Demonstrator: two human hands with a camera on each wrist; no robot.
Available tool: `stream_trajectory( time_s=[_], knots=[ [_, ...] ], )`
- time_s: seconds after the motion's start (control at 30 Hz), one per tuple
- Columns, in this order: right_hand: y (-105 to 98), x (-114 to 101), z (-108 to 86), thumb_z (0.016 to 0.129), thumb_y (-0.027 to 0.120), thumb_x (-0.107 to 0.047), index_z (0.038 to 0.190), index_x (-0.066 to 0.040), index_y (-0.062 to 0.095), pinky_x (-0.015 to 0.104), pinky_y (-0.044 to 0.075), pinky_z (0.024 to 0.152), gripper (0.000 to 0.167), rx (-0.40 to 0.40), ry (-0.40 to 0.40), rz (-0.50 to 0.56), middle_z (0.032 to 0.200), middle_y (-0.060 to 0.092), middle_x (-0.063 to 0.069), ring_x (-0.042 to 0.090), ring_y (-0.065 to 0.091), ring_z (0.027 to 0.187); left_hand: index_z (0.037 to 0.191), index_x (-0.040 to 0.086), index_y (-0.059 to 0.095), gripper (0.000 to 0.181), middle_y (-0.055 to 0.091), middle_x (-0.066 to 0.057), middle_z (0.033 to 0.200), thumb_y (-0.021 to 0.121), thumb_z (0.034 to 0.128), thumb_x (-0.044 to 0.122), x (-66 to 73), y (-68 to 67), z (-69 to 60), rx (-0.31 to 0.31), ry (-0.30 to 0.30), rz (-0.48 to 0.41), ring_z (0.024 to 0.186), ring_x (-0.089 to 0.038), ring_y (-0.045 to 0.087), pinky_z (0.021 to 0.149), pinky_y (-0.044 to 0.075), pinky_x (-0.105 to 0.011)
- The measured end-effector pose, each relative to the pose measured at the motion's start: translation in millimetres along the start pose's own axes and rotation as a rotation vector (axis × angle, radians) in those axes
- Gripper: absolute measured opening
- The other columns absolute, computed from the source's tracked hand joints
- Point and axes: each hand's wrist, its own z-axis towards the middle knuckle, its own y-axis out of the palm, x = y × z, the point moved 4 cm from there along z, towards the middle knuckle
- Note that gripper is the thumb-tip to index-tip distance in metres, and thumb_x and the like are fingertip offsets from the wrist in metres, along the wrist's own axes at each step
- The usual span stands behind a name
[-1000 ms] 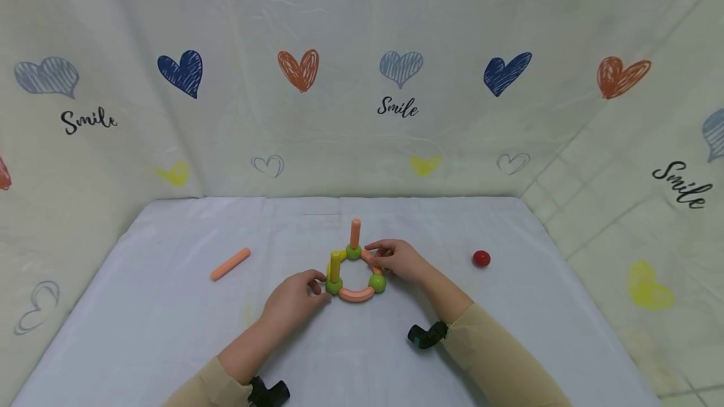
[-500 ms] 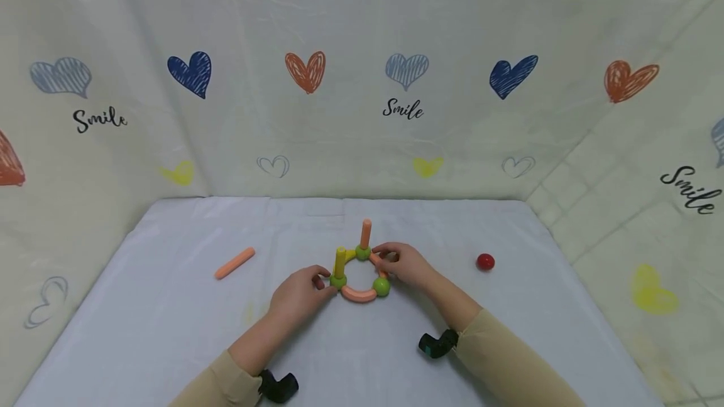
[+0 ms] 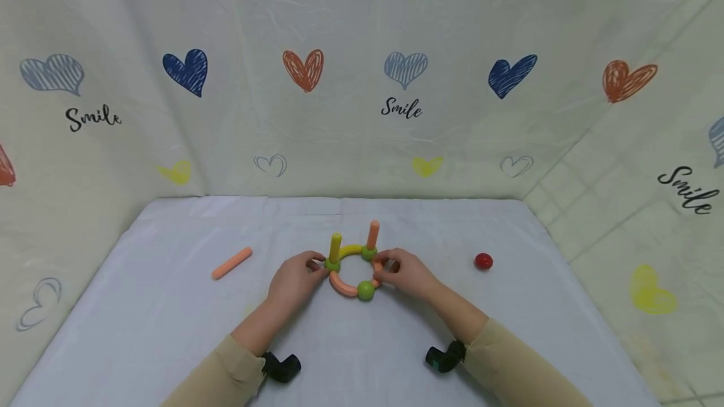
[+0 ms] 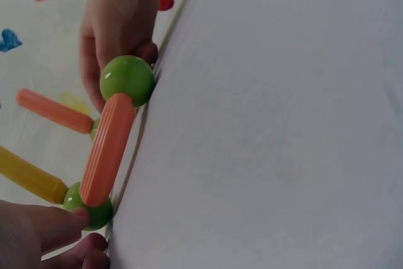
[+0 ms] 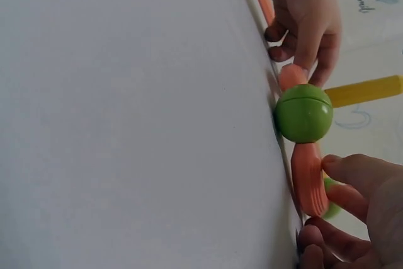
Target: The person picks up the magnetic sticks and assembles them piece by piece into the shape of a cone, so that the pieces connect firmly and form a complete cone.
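Note:
A ring of magnetic-looking balls and rods lies on the white cloth, in the middle of the head view. Its front green ball (image 3: pixel 366 291) joins two curved orange rods; a curved yellow rod (image 3: pixel 351 250) closes the far side. From the left green ball (image 3: pixel 332 264) rises a straight yellow rod (image 3: pixel 335 245), and from the back green ball (image 3: pixel 369 253) a straight orange rod (image 3: pixel 373 235). My left hand (image 3: pixel 295 278) pinches the left ball between thumb and fingers. With thumb and fingers, my right hand (image 3: pixel 408 274) holds the right curved orange rod (image 5: pixel 308 181), partly hidden in the head view.
A loose orange rod (image 3: pixel 232 263) lies on the cloth to the left. Off to the right sits a red ball (image 3: pixel 483 261). Behind the table (image 3: pixel 362 357) hangs a pale curtain (image 3: pixel 351 11) printed with hearts.
The ring has turned clockwise as seen from above. Its left ball has moved away from me, the back ball rightward and the front ball leftward. Both hands have kept hold of it.

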Motion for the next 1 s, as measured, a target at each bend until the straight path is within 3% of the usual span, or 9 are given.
stream_trajectory(
  time_s=[0.2, 0.43, 0.7, 0.83, 1.0],
  knots=[
    [5.5, -6.6, -4.5, 0.086, 0.079, -0.029, 0.117, -0.017, 0.072, 0.031, 0.047, 0.068, 0.034, -0.004, -0.031, -0.017, 0.113, 0.062, -0.003, 0.015, 0.053, 0.083, 0.115, 0.021, 0.072, 0.025, 0.069, 0.003, 0.095, 0.072, 0.0916, 0.029, -4.9, -3.2, 16.1, 0.009, -0.027, -0.039, 0.079, -0.014, 0.061, 0.071, 0.049, -0.035],
    [10.4, -12.5, -3.4, 0.083, 0.081, -0.032, 0.115, -0.018, 0.073, 0.031, 0.046, 0.070, 0.036, 0.024, -0.012, -0.054, 0.109, 0.063, -0.002, 0.015, 0.053, 0.082, 0.118, 0.018, 0.070, 0.024, 0.066, 0.003, 0.072, 0.068, 0.0948, 0.025, -5.5, -3.7, 30.7, -0.027, -0.028, -0.106, 0.061, -0.013, 0.058, 0.062, 0.045, -0.031],
    [15.7, -13.9, -1.7, 0.084, 0.081, -0.030, 0.114, -0.019, 0.073, 0.031, 0.045, 0.071, 0.033, 0.049, -0.020, -0.066, 0.106, 0.062, -0.003, 0.016, 0.051, 0.083, 0.119, 0.017, 0.071, 0.025, 0.064, 0.000, 0.062, 0.066, 0.0957, 0.025, -2.4, -7.5, 40.6, -0.032, -0.010, -0.091, 0.055, -0.013, 0.057, 0.063, 0.042, -0.030],
    [15.9, -14.8, -1.8, 0.085, 0.080, -0.028, 0.114, -0.019, 0.074, 0.032, 0.045, 0.071, 0.031, 0.054, -0.027, -0.059, 0.105, 0.063, -0.003, 0.015, 0.051, 0.083, 0.121, 0.017, 0.070, 0.027, 0.064, 0.001, 0.064, 0.067, 0.0954, 0.025, -1.3, -8.9, 41.8, -0.033, -0.008, -0.071, 0.056, -0.013, 0.056, 0.064, 0.042, -0.031],
    [15.0, -15.8, -3.6, 0.086, 0.079, -0.026, 0.114, -0.018, 0.073, 0.032, 0.045, 0.071, 0.031, 0.052, -0.031, -0.061, 0.106, 0.063, -0.002, 0.015, 0.051, 0.083, 0.121, 0.020, 0.070, 0.028, 0.068, 0.002, 0.085, 0.069, 0.0942, 0.025, 0.1, -14.2, 40.8, 0.002, -0.011, -0.043, 0.062, -0.010, 0.059, 0.066, 0.045, -0.031]
  ],
)
